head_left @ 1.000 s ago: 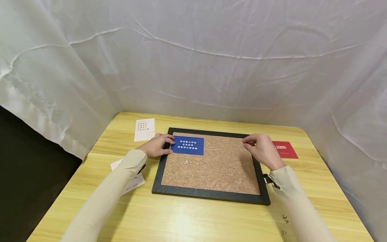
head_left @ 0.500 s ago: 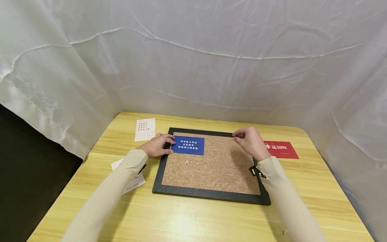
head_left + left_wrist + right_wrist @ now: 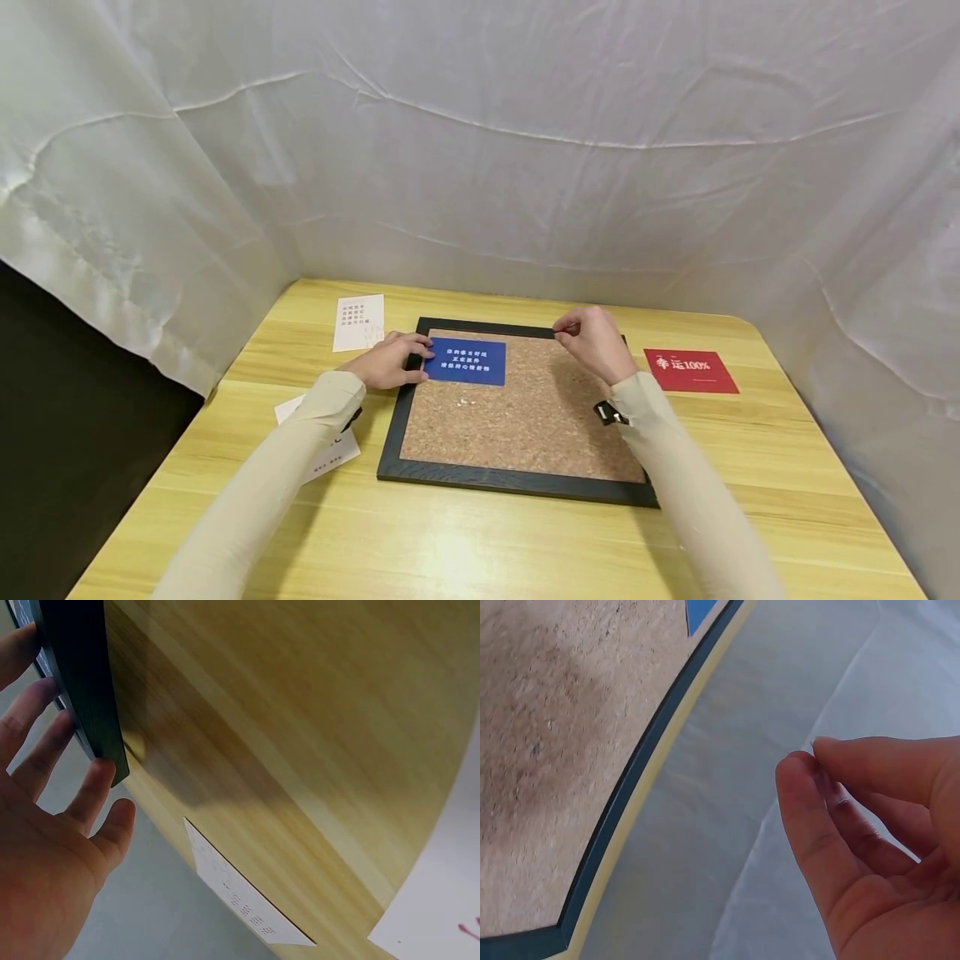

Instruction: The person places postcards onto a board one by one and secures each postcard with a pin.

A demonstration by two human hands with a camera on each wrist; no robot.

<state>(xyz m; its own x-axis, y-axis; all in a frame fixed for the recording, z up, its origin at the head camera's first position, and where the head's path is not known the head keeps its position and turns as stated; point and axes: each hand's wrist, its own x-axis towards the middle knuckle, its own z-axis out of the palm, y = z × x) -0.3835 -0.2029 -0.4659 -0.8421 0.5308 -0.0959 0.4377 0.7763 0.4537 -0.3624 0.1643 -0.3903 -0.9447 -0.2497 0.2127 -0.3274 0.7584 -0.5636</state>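
A blue card (image 3: 465, 361) with white writing lies on the upper left of a cork board (image 3: 517, 433) in a black frame (image 3: 517, 487). My left hand (image 3: 386, 364) reaches over the frame's left side, its fingertips and thumb resting at the card's left edge. My right hand (image 3: 597, 340) is raised over the board's upper right, to the right of the card. In the right wrist view its thumb and forefinger pinch a tiny thing like a thumbtack (image 3: 814, 742), mostly hidden by the fingertips; a fine point shows.
A red card (image 3: 692, 371) lies on the table right of the board. Two white cards lie to the left, one (image 3: 358, 323) farther back, the other (image 3: 337, 457) partly under my left forearm. A white cloth (image 3: 480, 167) hangs behind the table.
My right hand has moved left over the board, away from the red card, which now shows fully. The left hand and the blue card have stayed in place.
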